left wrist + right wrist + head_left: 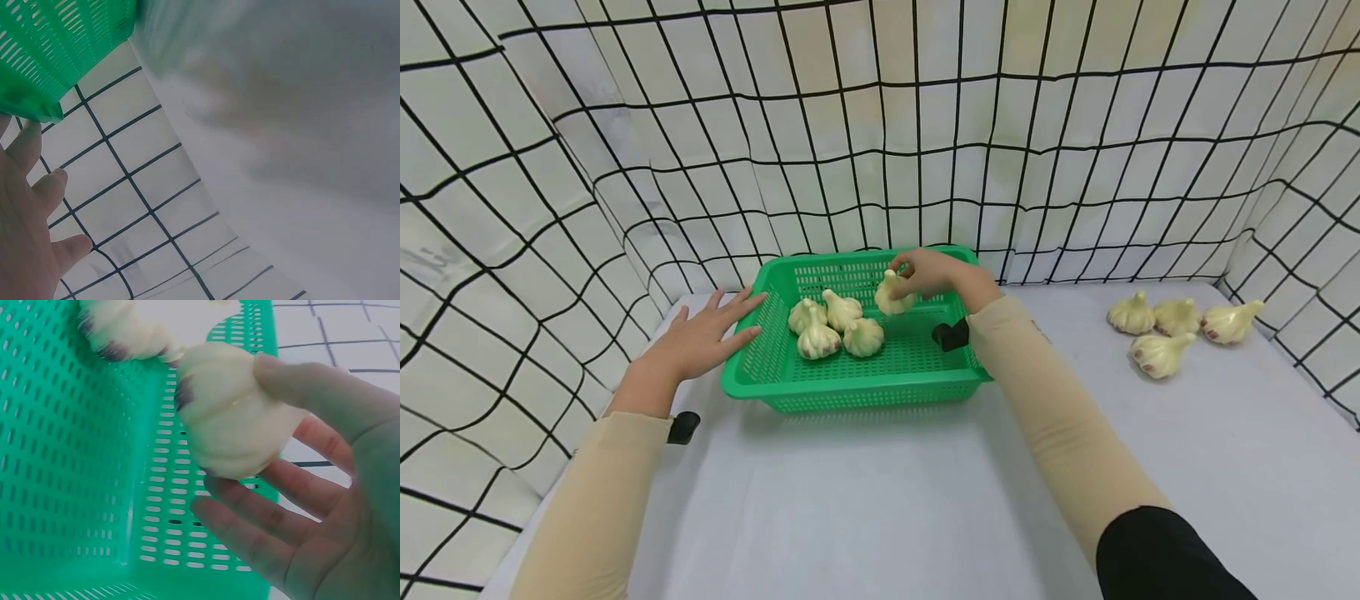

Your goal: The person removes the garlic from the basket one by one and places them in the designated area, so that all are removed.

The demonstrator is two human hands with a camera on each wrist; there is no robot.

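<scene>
A green plastic basket with slotted walls stands at the back of the table. Several garlic bulbs lie together in its left half. Over the basket's back right part, my right hand holds another garlic bulb between thumb and fingers; in the right wrist view other bulbs show just beyond it. My left hand has its fingers spread, with fingertips at the basket's left rim. In the left wrist view that hand appears beside the basket's edge.
On the table's right side, several more garlic bulbs lie in a loose group. A black grid net over white sheeting encloses the table at the back and both sides. A white cloth covers the table.
</scene>
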